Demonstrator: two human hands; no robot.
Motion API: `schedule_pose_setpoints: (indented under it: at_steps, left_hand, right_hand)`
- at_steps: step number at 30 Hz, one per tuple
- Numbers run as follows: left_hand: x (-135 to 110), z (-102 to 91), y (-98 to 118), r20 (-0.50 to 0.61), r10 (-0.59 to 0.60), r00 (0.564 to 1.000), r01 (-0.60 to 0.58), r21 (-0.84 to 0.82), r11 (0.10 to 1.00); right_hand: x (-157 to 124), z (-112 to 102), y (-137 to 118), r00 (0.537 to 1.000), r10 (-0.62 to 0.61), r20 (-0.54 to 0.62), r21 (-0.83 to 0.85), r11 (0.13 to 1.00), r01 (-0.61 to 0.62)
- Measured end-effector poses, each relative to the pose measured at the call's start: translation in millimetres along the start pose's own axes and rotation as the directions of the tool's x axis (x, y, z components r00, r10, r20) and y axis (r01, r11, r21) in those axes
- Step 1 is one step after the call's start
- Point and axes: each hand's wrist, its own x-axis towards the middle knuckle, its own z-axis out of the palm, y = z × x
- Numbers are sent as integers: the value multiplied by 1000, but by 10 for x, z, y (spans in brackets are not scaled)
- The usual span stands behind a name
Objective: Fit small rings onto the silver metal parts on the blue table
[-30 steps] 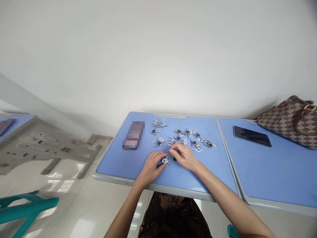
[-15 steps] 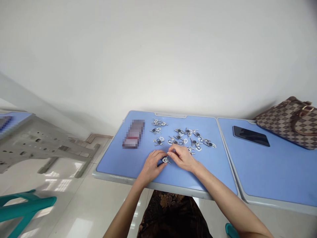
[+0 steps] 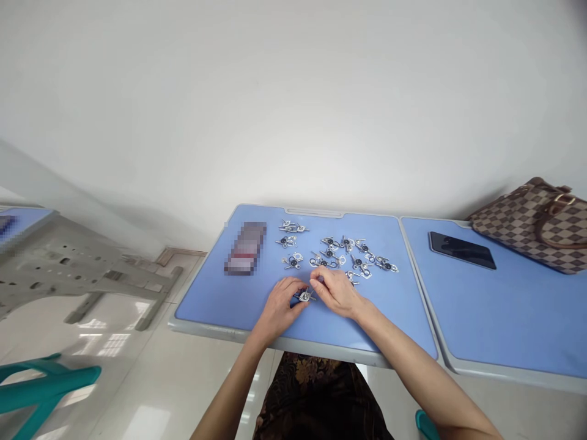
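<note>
On a blue table (image 3: 220, 299) my left hand (image 3: 279, 307) and my right hand (image 3: 337, 291) meet over a small metal piece with a black part (image 3: 304, 296). Both hands pinch it with curled fingers, low on the tabletop. Just beyond my hands, several similar small metal pieces (image 3: 339, 256) lie scattered across the middle and back of the table.
A blurred box-like object (image 3: 246, 247) lies at the table's left. A second blue table (image 3: 504, 318) on the right carries a black phone (image 3: 461, 250) and a brown checkered handbag (image 3: 536, 223). Left of the table are a grey overturned table (image 3: 77, 269) and a teal chair (image 3: 46, 382).
My right hand has shifted slightly left, closing in on the piece that my left hand holds. The rest of the table is unchanged.
</note>
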Motion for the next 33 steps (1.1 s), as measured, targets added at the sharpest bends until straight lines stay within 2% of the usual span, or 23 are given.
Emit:
schedule_pose_setpoints:
  at_steps: [3,8,18,23,33]
  left_hand:
    - [3,-6,4,5,-3,1000,3,-9,1000]
    - [4,-7,12,11,0,1000,0,-9,1000]
    - [-5,10,3,5,-20,1000,20,-15,1000]
    - [-2,-3,9,13,-22,1000,22,-21,1000]
    - [-1,-2,21,13,-25,1000,26,-18,1000]
  right_hand:
    - [-2,-9,28,999,14,-40,1,1000,-13]
    - [0,10,9,1000,0,-1,-18,1000,0]
    - [-11,-16,18,998,57,9,35,998,-57]
    - [-27,-25,28,998,64,-25,19,998,-63]
    - [-21,11,22,1000,18,14,-14,1000,-18]
